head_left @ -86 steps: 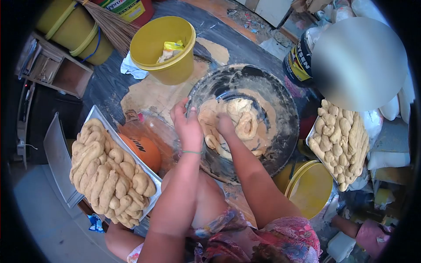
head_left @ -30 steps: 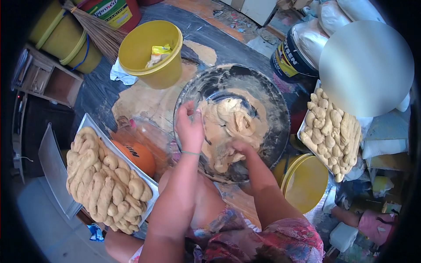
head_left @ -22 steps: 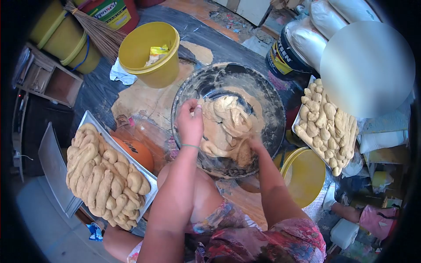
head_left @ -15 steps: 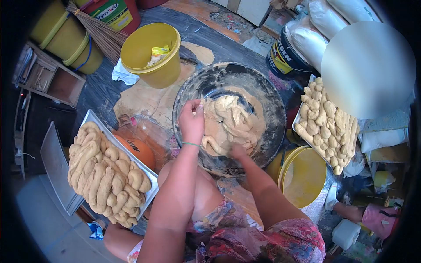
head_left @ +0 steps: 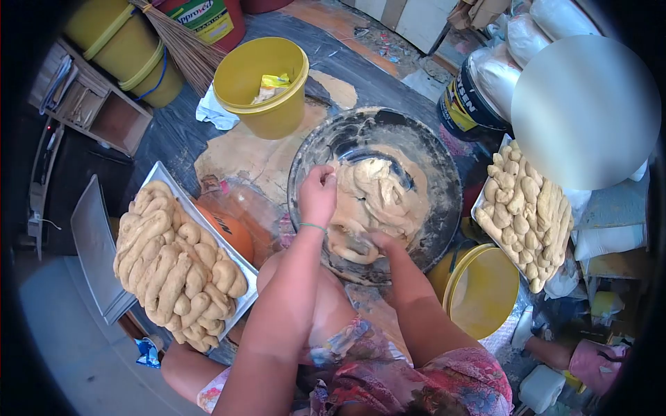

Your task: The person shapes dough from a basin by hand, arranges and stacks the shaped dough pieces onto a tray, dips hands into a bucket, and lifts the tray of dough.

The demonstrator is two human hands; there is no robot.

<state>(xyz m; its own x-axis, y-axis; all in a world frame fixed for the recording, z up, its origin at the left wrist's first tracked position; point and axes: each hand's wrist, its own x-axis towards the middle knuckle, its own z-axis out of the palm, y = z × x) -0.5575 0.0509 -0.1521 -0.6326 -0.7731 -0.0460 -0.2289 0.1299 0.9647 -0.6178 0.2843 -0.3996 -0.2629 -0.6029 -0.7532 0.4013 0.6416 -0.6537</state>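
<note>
The right hand (head_left: 380, 243) has been brought back from the right edge of the dough (head_left: 378, 188), where it was seen a moment ago, to the near edge, beside a thick curved fold (head_left: 350, 251). That fold, seen as a slimmer strand half a second earlier, now appears rounder and fuller. From this it is judged that the mass is being turned in on itself rather than lifted away; its surface is left ridged and uneven, so an even lump has not been reached.

The left hand (head_left: 318, 193) is held at the dough's left side, with the fingers curled in towards the thumb; almost three seconds ago they were spread near the rim. Whether a scrap is pinched there cannot be told. The right fingers are blurred and partly hidden, so their grip cannot be told either.

The dough is contained in the black basin (head_left: 444, 156), ahead of the right hand and just right of the left. A yellow bucket (head_left: 286, 114) is placed beyond the left hand; shaped dough pieces (head_left: 177, 267) are heaped well to its left.
</note>
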